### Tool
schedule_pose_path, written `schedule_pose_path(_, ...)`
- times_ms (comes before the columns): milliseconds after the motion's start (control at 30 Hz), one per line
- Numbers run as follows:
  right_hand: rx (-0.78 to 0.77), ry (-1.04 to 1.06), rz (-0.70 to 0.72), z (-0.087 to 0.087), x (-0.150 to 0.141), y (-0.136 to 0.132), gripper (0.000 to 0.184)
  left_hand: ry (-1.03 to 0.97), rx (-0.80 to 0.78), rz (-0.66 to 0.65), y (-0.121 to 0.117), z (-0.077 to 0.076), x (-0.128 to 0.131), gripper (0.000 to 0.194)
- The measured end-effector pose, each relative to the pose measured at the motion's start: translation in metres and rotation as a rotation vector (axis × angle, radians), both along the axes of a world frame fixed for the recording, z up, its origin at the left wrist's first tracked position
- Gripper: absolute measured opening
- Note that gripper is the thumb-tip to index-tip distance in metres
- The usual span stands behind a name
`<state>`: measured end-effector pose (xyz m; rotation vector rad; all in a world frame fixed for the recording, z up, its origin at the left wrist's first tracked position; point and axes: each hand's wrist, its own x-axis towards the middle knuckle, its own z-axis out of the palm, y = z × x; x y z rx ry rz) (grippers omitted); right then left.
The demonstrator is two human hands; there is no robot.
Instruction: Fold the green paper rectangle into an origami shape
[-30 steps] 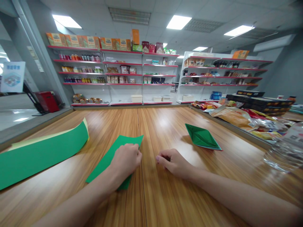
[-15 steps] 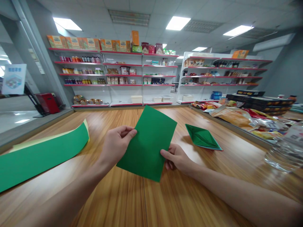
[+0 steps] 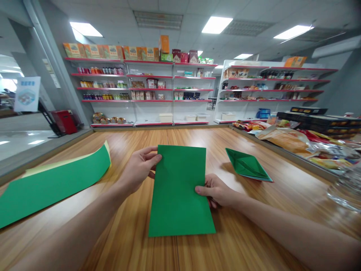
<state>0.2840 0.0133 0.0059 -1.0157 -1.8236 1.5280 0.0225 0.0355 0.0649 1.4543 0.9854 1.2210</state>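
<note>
A plain rectangular sheet of green paper (image 3: 180, 195) is held up over the wooden table, tilted toward me. My left hand (image 3: 142, 165) pinches its upper left edge, thumb in front and fingers behind. Lower on the opposite edge, my right hand (image 3: 218, 191) grips the same sheet, its thumb on the front face. To the right lies a folded green paper boat-like shape (image 3: 248, 163), apart from both hands. At the left, a longer strip of green paper (image 3: 59, 180) with a pale yellow underside rests with its far end curled up.
The wooden table (image 3: 126, 241) has a raised rim. Snack packets (image 3: 293, 141) and stacked black boxes (image 3: 313, 122) sit beyond its right side. A clear plastic container (image 3: 345, 192) stands at the right edge. Stocked shelves (image 3: 149, 88) line the back.
The green sheet has turned from a slanted position to nearly straight, and its lower edge has come closer to me. Both hands keep hold of it. The view has shifted slightly left.
</note>
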Motion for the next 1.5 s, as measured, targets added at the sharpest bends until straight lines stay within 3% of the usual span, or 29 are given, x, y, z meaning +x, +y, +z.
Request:
schedule_pose_path(200, -0.009, 0.001, 0.014, -0.003, 0.001, 0.001, 0.048, -0.018, -0.03, 0.077, -0.002, -0.002, 0.004, 0.03)
schedule_pose_path(400, -0.021, -0.025, 0.051, -0.006, 0.005, 0.003, 0.048, 0.049, 0.084, 0.131, 0.001, -0.001, 0.002, 0.032)
schedule_pose_path(500, -0.023, -0.022, 0.035, -0.007, 0.005, 0.003, 0.049, 0.024, 0.085, 0.114, 0.003, 0.001, 0.0, 0.034)
schedule_pose_path(567, -0.022, 0.014, -0.009, -0.007, 0.003, 0.003, 0.049, 0.039, 0.005, 0.03, 0.002, -0.002, 0.0, 0.038)
schedule_pose_path(700, -0.045, 0.178, -0.133, -0.004, -0.004, 0.0, 0.043, -0.014, -0.257, -0.297, -0.001, -0.025, 0.007, 0.041)
schedule_pose_path(800, -0.056, 0.253, -0.156, -0.004, -0.007, -0.001, 0.042, -0.225, -0.257, -0.268, -0.001, -0.052, 0.015, 0.04)
schedule_pose_path(933, 0.113, 0.182, -0.217, -0.007, -0.01, -0.001, 0.041, -0.275, -0.251, -0.217, -0.005, -0.067, 0.025, 0.038)
schedule_pose_path(1133, 0.442, 0.001, -0.393, -0.007, -0.017, -0.004, 0.041, -0.425, -0.279, -0.107, -0.025, -0.057, 0.045, 0.035)
schedule_pose_path(1300, 0.471, -0.011, -0.497, -0.005, -0.025, -0.022, 0.058, -0.034, -0.009, 0.102, -0.025, -0.064, 0.049, 0.052)
schedule_pose_path(1433, 0.406, 0.085, -0.442, -0.004, -0.029, -0.03, 0.072, 0.53, 0.17, 0.228, -0.026, -0.07, 0.046, 0.056)
schedule_pose_path(1500, 0.321, 0.132, -0.411, -0.003, -0.029, -0.027, 0.072, 0.845, 0.269, 0.215, -0.03, -0.072, 0.047, 0.053)
